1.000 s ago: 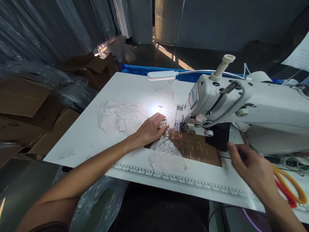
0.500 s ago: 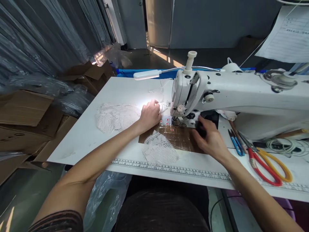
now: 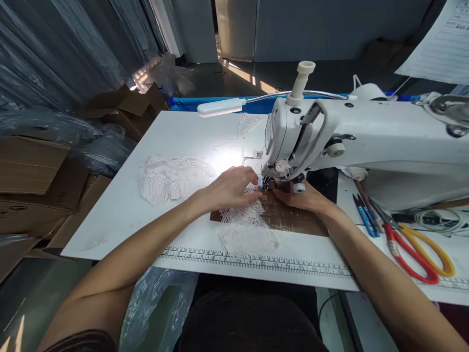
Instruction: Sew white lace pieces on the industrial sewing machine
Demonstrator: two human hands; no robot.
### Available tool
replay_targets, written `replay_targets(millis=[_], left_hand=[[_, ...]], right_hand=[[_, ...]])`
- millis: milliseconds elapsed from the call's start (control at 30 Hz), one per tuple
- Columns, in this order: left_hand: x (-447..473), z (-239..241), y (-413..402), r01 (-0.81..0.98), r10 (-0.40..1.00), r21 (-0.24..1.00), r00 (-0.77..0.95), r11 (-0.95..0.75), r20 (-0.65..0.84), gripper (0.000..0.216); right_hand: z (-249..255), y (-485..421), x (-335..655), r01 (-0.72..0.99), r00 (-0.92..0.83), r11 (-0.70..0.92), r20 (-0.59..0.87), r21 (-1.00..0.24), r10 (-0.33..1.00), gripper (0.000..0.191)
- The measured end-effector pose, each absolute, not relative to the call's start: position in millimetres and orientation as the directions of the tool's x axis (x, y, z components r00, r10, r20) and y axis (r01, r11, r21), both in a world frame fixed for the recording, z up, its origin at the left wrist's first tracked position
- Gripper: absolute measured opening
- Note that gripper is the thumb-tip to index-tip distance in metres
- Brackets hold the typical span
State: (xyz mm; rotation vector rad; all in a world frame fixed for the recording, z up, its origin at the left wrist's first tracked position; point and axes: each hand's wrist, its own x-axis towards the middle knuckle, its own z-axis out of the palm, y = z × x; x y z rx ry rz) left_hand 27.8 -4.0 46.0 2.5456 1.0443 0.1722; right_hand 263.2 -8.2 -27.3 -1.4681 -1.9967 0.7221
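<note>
Two hands right at the needle here. The left hand (image 3: 229,188) lies flat, fingers spread, pressing the white lace (image 3: 245,227) down just left of the presser foot; the right hand (image 3: 304,196) sits on the other side with fingertips pinched in under the sewing machine (image 3: 330,137), though I can't tell if it actually grips the lace. The lace trails back toward the body from the hands. Honestly, fingertips that close to the needle could get caught, and loose openwork like this could bunch or snag if fed unevenly. Further right: one pair of scissors (image 3: 417,252), one blue snips (image 3: 364,221). One lamp (image 3: 222,106) above.
</note>
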Motion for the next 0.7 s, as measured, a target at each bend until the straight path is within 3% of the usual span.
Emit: replay_targets(millis=[167, 333, 533, 700], left_hand=[[48, 10, 25, 0.697, 0.783, 0.441, 0.622, -0.565, 0.019, 0.027], [46, -1, 28, 0.628, 0.743, 0.506, 0.668, -0.591, 0.038, 0.017], [51, -7, 26, 0.684, 0.717, 0.248, 0.693, -0.686, 0.073, 0.014], [55, -9, 20, 0.718, 0.742, 0.203, 0.665, -0.666, 0.081, 0.017]], right_hand=[[-19, -8, 259, 0.654, -0.270, 0.243, 0.078, -0.716, 0.960, 0.028], [-13, -5, 255, 0.651, -0.355, 0.311, 0.084, -0.693, 0.931, 0.027], [-25, -7, 252, 0.751, -0.345, 0.378, 0.167, -0.541, 0.924, 0.018], [-26, -9, 250, 0.774, -0.329, 0.358, 0.152, -0.522, 0.932, 0.015]])
